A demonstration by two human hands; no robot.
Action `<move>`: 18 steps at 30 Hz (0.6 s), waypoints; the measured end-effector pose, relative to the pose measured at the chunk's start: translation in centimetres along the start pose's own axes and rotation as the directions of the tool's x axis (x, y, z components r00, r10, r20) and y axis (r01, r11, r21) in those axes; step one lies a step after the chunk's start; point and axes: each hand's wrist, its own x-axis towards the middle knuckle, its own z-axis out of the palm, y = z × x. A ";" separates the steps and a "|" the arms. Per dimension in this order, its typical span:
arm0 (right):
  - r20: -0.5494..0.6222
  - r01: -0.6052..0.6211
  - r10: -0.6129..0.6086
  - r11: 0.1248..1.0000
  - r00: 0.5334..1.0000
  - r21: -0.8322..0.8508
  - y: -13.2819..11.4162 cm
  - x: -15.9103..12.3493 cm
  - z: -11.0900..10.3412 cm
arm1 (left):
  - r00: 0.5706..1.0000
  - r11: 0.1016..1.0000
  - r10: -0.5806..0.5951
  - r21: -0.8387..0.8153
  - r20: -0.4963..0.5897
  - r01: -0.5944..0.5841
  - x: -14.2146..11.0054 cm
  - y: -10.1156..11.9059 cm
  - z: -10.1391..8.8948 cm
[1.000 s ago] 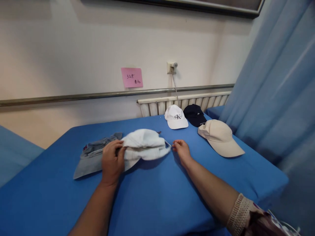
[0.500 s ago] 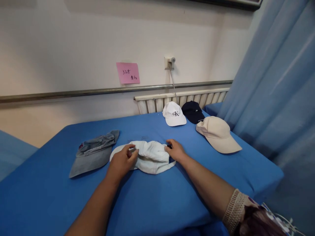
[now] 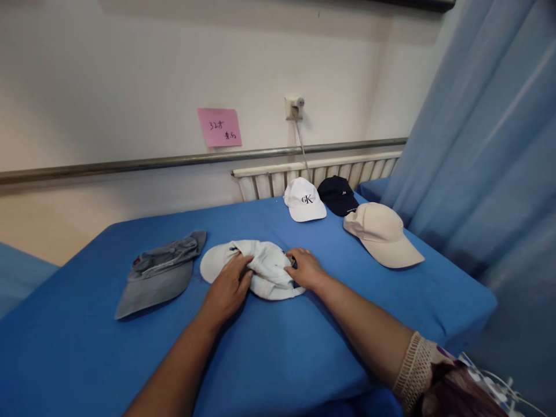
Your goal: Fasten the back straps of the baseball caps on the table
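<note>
White cap (image 3: 260,266): soft fabric, crown crumpled and folded in on itself, brim sticking out flat to the left. Lies on the blue table (image 3: 269,353), near its middle, just right of the grey cap (image 3: 158,272), not touching it.
</note>
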 end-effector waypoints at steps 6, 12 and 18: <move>-0.126 -0.088 0.083 0.996 0.989 -0.033 -0.7 -0.5 0.3 | 0.970 0.978 0.203 0.065 -0.134 -0.196 2.1 -0.6 2.4; -0.127 -0.198 0.191 0.979 0.973 -0.046 0.0 0.4 -0.1 | 0.966 0.998 -0.050 0.018 -0.253 0.056 2.2 -2.5 3.2; -0.101 -0.185 0.180 0.982 0.978 -0.035 0.6 1.0 -0.1 | 0.988 0.989 0.141 -0.039 -0.056 -0.143 0.7 -0.4 3.0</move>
